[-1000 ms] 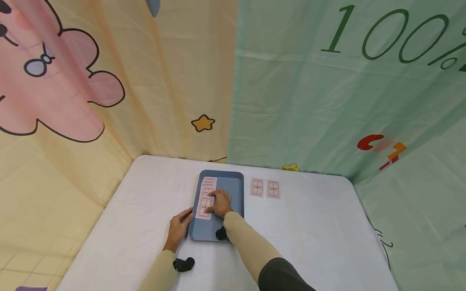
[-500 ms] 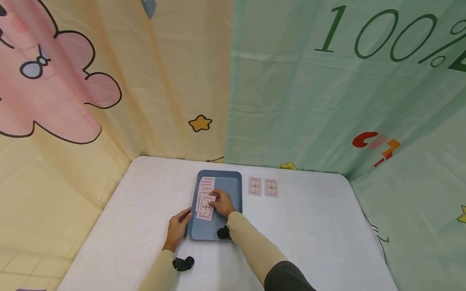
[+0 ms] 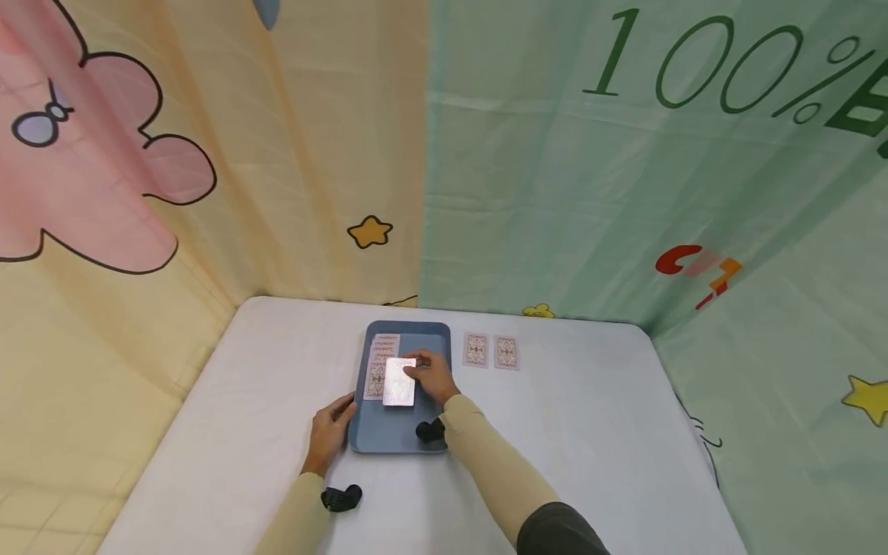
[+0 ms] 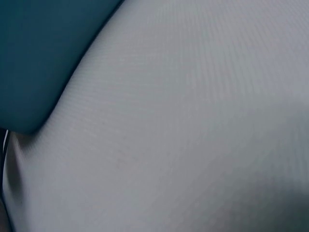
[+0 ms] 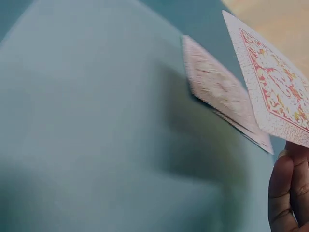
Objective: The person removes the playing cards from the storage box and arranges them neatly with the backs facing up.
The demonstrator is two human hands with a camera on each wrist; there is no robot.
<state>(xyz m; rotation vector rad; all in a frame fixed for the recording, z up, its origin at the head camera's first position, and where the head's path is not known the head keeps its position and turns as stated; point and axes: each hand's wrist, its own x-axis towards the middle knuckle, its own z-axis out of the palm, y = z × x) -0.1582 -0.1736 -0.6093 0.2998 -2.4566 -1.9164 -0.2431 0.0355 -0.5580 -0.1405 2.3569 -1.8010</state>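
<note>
My right hand (image 3: 435, 376) pinches a playing card (image 3: 398, 385) by its right side, above the blue-grey tray (image 3: 385, 435). In the right wrist view the card's red patterned back (image 5: 282, 79) shows, lifted clear of the cards below. A column of overlapping face-down playing cards (image 3: 375, 380) lies along the tray's left side. At the tray's left edge, my left hand (image 3: 326, 436) touches the rim with loosely extended fingers. The left wrist view shows only the tray's corner (image 4: 38, 63) and white cloth, so the left fingers are hidden there.
Two face-down playing cards, a left one (image 3: 475, 350) and a right one (image 3: 506, 352), lie just right of the tray. White cloth (image 3: 590, 432) covers the table. Printed curtains (image 3: 527, 193) stand behind and at the sides.
My right hand has taken the front card from the column, lifted it and moved it rightward. Glare now whitens its surface. The left hand stays at the tray's edge; the head view has shifted slightly.
</note>
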